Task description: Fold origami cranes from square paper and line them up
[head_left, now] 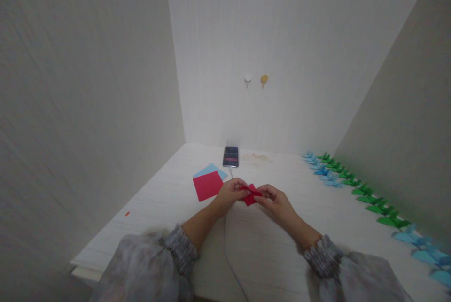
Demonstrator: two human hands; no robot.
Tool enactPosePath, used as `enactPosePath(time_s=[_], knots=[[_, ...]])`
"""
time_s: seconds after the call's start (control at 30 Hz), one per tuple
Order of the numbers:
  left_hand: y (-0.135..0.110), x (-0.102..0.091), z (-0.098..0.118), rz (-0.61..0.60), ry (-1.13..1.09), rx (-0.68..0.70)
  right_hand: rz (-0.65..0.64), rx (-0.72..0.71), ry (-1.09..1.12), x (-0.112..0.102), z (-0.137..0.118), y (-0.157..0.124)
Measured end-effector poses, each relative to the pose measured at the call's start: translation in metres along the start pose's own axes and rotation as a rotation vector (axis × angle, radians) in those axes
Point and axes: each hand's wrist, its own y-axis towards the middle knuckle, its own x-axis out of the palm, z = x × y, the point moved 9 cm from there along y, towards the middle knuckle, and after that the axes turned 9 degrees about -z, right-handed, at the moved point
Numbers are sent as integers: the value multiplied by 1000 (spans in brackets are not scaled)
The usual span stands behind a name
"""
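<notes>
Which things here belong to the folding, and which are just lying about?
Job:
- folded red paper, between left hand and right hand
- red sheet, blue sheet (probably spare)
- green figures, blue figures (apparently finished)

Lying about, seemingly:
- phone
- white cable
- orange scrap

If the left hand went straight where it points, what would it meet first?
The left hand would first meet the red folded paper it holds, then probably the right hand; depth is unclear.

Right hand [273, 198] to green figures [368, 198] passable; cable [224, 241] seemingly low
</notes>
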Motion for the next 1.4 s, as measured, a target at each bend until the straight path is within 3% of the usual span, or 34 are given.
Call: enactPosePath(time_s=[0.13, 0.3, 0.53, 0.67, 0.87, 1.1, 1.4], knots=[[0, -1, 3, 31, 72, 28, -22, -45, -216, 8, -13, -2], [-1, 4, 6, -13, 138, 55, -58, -21, -244, 13, -13, -2], [1, 7, -7, -104, 220, 22, 29, 49, -652, 12, -15, -3], [0, 6, -6, -107, 352, 39, 43, 56, -763, 13, -19, -3], [0, 9, -6, -155, 398, 48, 1, 42, -739, 15, -22, -3], [1, 11, -8, -167, 374, -3, 73, 110, -681, 8, -18, -4], [-1, 15, -11, -185, 262, -58, 18, 97, -642, 10, -14, -3]])
